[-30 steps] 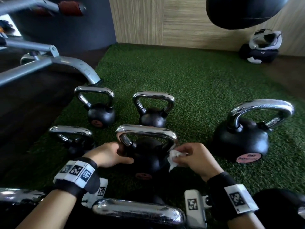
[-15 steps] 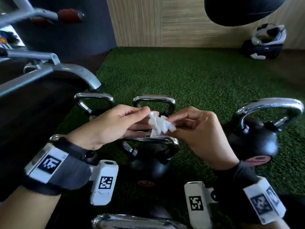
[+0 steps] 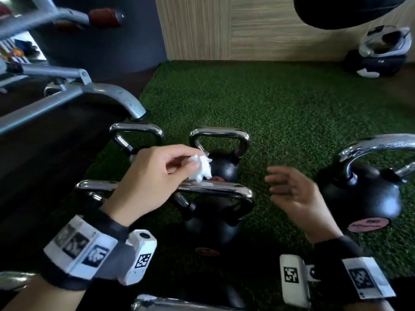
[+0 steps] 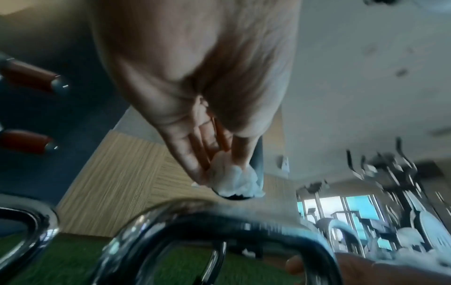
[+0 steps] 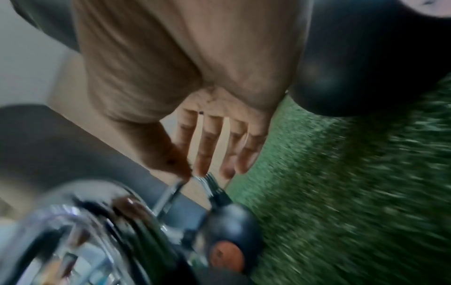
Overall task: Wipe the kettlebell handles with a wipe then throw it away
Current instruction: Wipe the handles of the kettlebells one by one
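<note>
Several black kettlebells with chrome handles stand on green turf. My left hand (image 3: 179,162) pinches a crumpled white wipe (image 3: 202,168) between thumb and fingertips, just above the chrome handle (image 3: 215,189) of the nearest middle kettlebell (image 3: 211,223). The left wrist view shows the wipe (image 4: 234,179) hanging from my fingertips over that handle (image 4: 219,219). To the right, my right hand (image 3: 289,187) hovers with fingers spread and holds nothing; the right wrist view shows its straight fingers (image 5: 209,142). A larger kettlebell (image 3: 363,194) sits right of it.
Two smaller kettlebells (image 3: 224,162) (image 3: 137,135) stand behind, another handle (image 3: 94,185) at the left and one (image 3: 179,304) at the bottom edge. A grey machine frame (image 3: 94,93) crosses the upper left. A black bag (image 3: 377,55) lies at the far right by the wood wall.
The wipe passed from my right hand to my left. Both hands rose from the kettlebell; the right then let go and drew away to the right with fingers spread.
</note>
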`<state>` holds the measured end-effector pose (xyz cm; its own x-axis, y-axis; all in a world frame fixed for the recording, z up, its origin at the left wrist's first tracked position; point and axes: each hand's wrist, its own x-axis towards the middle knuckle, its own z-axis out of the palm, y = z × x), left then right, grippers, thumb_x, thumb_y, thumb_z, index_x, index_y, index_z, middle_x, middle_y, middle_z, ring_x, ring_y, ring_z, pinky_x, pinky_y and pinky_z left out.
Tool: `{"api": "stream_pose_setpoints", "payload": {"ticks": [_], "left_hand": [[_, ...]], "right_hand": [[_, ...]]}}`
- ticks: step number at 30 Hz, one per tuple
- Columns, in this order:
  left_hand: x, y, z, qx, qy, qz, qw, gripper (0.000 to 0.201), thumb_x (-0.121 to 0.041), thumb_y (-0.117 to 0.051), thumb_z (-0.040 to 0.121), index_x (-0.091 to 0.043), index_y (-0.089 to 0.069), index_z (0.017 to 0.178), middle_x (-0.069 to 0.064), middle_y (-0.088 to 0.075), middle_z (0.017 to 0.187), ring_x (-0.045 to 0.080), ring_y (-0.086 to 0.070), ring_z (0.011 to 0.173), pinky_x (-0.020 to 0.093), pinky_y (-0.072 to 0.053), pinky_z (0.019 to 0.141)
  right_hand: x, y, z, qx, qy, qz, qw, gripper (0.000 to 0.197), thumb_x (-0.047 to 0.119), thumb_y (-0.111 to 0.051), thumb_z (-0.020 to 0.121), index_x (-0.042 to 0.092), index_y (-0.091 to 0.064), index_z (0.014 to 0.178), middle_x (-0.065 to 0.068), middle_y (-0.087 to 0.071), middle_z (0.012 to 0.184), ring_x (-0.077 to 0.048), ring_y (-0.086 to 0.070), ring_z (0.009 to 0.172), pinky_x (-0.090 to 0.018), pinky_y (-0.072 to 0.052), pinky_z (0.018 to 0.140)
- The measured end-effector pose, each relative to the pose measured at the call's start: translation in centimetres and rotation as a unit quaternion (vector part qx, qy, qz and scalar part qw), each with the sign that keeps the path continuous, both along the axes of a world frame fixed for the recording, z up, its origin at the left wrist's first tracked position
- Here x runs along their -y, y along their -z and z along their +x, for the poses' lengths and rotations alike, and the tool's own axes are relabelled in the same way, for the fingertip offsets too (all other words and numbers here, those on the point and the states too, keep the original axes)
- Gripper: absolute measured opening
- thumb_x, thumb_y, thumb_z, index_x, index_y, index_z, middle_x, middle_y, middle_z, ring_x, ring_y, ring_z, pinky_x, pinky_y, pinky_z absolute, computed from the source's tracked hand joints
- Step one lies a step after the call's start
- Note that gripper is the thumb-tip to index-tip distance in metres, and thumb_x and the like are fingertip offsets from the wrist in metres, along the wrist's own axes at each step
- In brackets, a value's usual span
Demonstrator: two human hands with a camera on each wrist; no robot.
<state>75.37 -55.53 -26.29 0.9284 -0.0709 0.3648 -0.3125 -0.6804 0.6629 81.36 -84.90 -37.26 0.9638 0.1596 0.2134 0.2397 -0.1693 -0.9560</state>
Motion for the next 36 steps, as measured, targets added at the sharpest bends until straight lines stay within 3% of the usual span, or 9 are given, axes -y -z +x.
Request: {"api": "stream_pose_setpoints", "payload": {"ticks": [2,6,11,18,23,26,30,33,36], "left_hand": [[0.3,1.5,-0.4,0.040,0.016,0.050,0.998,0.025,-0.022,-0.073,0.095,-0.025,-0.077,0.119,-0.015,-0.074,0.095,0.004,-0.071,0.092,0.016,-0.055,0.082],[1.3,2.9,-0.2,0.040,0.039,0.107,0.993,0.029,-0.025,-0.071,0.097,-0.023,-0.075,0.125,-0.018,-0.071,0.110,-0.003,-0.067,0.097,0.011,-0.049,0.084],[1.0,2.7,-0.9,0.072,0.029,0.145,0.986,0.024,-0.021,-0.070,0.097,-0.023,-0.079,0.119,-0.020,-0.073,0.115,-0.010,-0.067,0.101,0.011,-0.052,0.090],[-1.1,4.3,-3.5,0.137,-0.048,0.116,0.983,0.033,-0.009,-0.072,0.095,-0.021,-0.075,0.125,-0.017,-0.072,0.124,-0.010,-0.067,0.109,0.019,-0.057,0.093],[-3.1,6.7,-3.3,0.072,-0.127,-0.011,0.989,0.036,-0.009,-0.065,0.099,-0.035,-0.071,0.123,-0.026,-0.076,0.101,-0.012,-0.067,0.072,0.002,-0.044,0.064],[-3.7,7.7,-3.3,0.072,-0.125,-0.018,0.989,0.031,-0.005,-0.064,0.099,-0.022,-0.074,0.124,-0.016,-0.077,0.104,-0.022,-0.059,0.070,-0.004,-0.039,0.068],[-4.5,9.3,-2.9,-0.024,-0.097,-0.173,0.980,0.034,-0.008,-0.060,0.102,-0.031,-0.073,0.122,-0.016,-0.077,0.113,0.002,-0.072,0.109,0.020,-0.055,0.096],[-4.6,10.9,-2.4,-0.093,-0.108,-0.268,0.953,0.037,0.001,-0.060,0.099,-0.031,-0.077,0.109,-0.013,-0.078,0.111,0.014,-0.073,0.110,0.043,-0.059,0.098],[-4.7,12.9,-2.2,-0.143,-0.095,-0.232,0.958,0.036,-0.003,-0.064,0.099,-0.034,-0.083,0.097,-0.002,-0.081,0.104,0.017,-0.075,0.104,0.048,-0.060,0.096]], "right_hand": [[-0.4,3.4,-0.3,-0.054,-0.058,-0.057,0.995,0.065,0.002,-0.089,0.073,0.045,-0.070,0.118,0.013,-0.075,0.111,-0.023,-0.071,0.100,-0.030,-0.060,0.085],[-4.2,6.9,-1.9,-0.074,-0.061,-0.060,0.994,0.055,0.053,-0.092,0.061,0.028,-0.076,0.108,0.008,-0.079,0.103,-0.011,-0.075,0.098,-0.045,-0.061,0.091],[-6.0,7.9,-2.7,-0.028,0.016,-0.086,0.996,0.054,0.070,-0.079,0.062,0.029,-0.079,0.099,0.014,-0.079,0.092,-0.003,-0.073,0.090,-0.041,-0.060,0.085],[-6.0,8.1,-2.8,-0.017,0.014,-0.069,0.997,0.051,0.069,-0.078,0.066,0.033,-0.078,0.102,0.013,-0.078,0.100,-0.002,-0.072,0.099,-0.041,-0.059,0.092],[-6.1,7.9,-2.9,-0.026,0.017,-0.060,0.998,0.042,0.057,-0.084,0.070,0.034,-0.079,0.104,0.016,-0.079,0.099,-0.001,-0.073,0.098,-0.042,-0.059,0.092],[-6.1,7.9,-3.0,-0.025,0.013,-0.037,0.999,0.039,0.051,-0.086,0.071,0.036,-0.078,0.106,0.016,-0.079,0.101,-0.004,-0.074,0.099,-0.045,-0.059,0.093],[-6.2,8.0,-3.1,-0.033,0.010,-0.030,0.999,0.031,0.034,-0.091,0.075,0.034,-0.079,0.104,0.016,-0.079,0.097,-0.004,-0.074,0.096,-0.044,-0.060,0.092],[-6.2,7.9,-3.3,-0.036,0.002,-0.016,0.999,0.032,0.030,-0.090,0.076,0.033,-0.079,0.107,0.016,-0.079,0.101,-0.004,-0.074,0.100,-0.043,-0.059,0.095],[-6.3,8.0,-3.3,-0.033,-0.003,-0.014,0.999,0.033,0.031,-0.090,0.077,0.034,-0.078,0.108,0.015,-0.079,0.105,-0.004,-0.073,0.104,-0.041,-0.057,0.097]]}}
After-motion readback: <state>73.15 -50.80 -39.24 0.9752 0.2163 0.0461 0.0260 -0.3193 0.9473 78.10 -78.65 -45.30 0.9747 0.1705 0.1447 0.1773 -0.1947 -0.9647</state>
